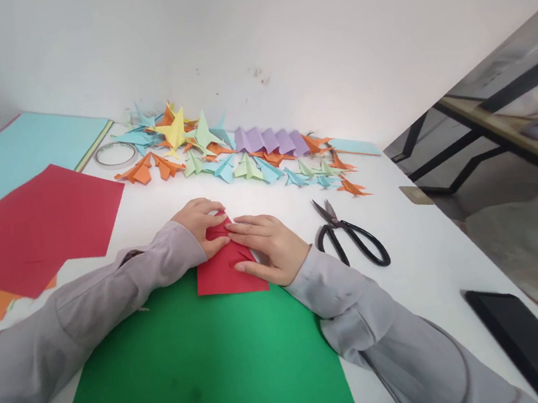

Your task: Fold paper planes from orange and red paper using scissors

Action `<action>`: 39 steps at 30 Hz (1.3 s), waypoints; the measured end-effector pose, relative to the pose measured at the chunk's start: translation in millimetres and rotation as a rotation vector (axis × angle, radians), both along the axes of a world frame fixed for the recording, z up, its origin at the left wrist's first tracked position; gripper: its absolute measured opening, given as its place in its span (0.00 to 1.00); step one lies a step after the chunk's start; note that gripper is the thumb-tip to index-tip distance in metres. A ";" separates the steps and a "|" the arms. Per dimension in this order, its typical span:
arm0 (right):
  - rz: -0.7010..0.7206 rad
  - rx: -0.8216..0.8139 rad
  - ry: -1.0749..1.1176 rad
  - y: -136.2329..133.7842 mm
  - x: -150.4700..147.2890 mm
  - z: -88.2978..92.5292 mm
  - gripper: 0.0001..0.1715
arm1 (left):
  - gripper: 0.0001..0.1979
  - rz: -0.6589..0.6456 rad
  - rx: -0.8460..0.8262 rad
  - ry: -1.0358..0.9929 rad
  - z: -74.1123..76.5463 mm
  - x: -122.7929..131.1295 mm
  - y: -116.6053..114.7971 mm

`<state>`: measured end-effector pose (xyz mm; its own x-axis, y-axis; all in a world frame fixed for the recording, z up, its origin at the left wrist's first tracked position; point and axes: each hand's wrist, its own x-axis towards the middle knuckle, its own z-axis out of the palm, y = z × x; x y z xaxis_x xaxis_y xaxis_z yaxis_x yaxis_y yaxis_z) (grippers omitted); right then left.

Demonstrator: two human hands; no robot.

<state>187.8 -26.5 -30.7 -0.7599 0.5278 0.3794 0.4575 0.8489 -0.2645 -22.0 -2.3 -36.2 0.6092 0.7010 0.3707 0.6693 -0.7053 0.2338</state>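
A small folded piece of red paper (232, 275) lies at the table's middle, its lower part over the top of a large green sheet (198, 373). My left hand (198, 225) is closed on the paper's upper left edge, fingers curled at the narrow top and thumb on its face. Resting on the right side of the same paper is my right hand (273, 244), fingers stretched out and thumb apart. Both hands partly cover the paper's folds. Black-handled scissors (336, 225) lie right of my right hand, blades slightly apart.
Folded paper planes (175, 131) in several colours crowd the back, beside a pleated purple paper strip (270, 141). Red sheets (49, 221), blue sheets (24, 154) and a tape roll (115, 154) are at left. A dark phone-like device (527, 338) lies near the right edge.
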 end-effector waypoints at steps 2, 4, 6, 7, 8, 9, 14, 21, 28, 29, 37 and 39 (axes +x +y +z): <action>-0.002 -0.007 0.002 0.1 0.7 -1.0 0.29 | 0.18 0.005 0.029 0.029 -0.9 1.3 0.3; -0.017 -0.009 -0.004 -0.7 0.8 -1.4 0.32 | 0.19 -0.019 0.059 0.071 -0.2 1.6 0.2; -0.044 0.004 -0.029 -3.0 -0.9 -0.6 0.34 | 0.19 -0.046 0.072 0.113 2.6 1.1 -0.4; -0.059 0.018 -0.049 -4.9 -2.5 0.2 0.36 | 0.19 -0.048 0.073 0.133 4.7 0.9 -0.9; -0.078 0.034 -0.074 -7.2 -4.5 1.2 0.37 | 0.20 -0.047 0.073 0.152 7.0 0.9 -1.8; -0.099 0.051 -0.103 -9.9 -6.9 2.2 0.38 | 0.20 -0.047 0.073 0.172 9.4 1.0 -2.8; -0.184 0.069 -0.229 -24.0 -16.1 5.6 0.42 | 0.22 -0.045 0.079 0.279 17.5 4.2 -10.4; -0.176 0.083 -0.217 -44.8 -4.3 5.2 0.44 | 0.23 -0.012 0.075 0.295 15.9 6.2 -14.3; -0.147 0.152 -0.180 -66.1 4.3 10.7 0.42 | 0.24 0.004 0.078 0.316 18.6 6.3 -14.5; -0.142 0.165 -0.168 -68.7 4.7 11.7 0.42 | 0.24 0.005 0.076 0.319 19.0 6.1 -14.7; -0.180 0.126 -0.018 -68.2 6.8 18.9 0.34 | 0.23 0.024 0.062 0.322 19.0 7.5 -15.7; -0.235 0.103 -0.043 -58.9 2.3 19.1 0.34 | 0.23 0.037 0.064 0.332 19.4 8.7 -16.3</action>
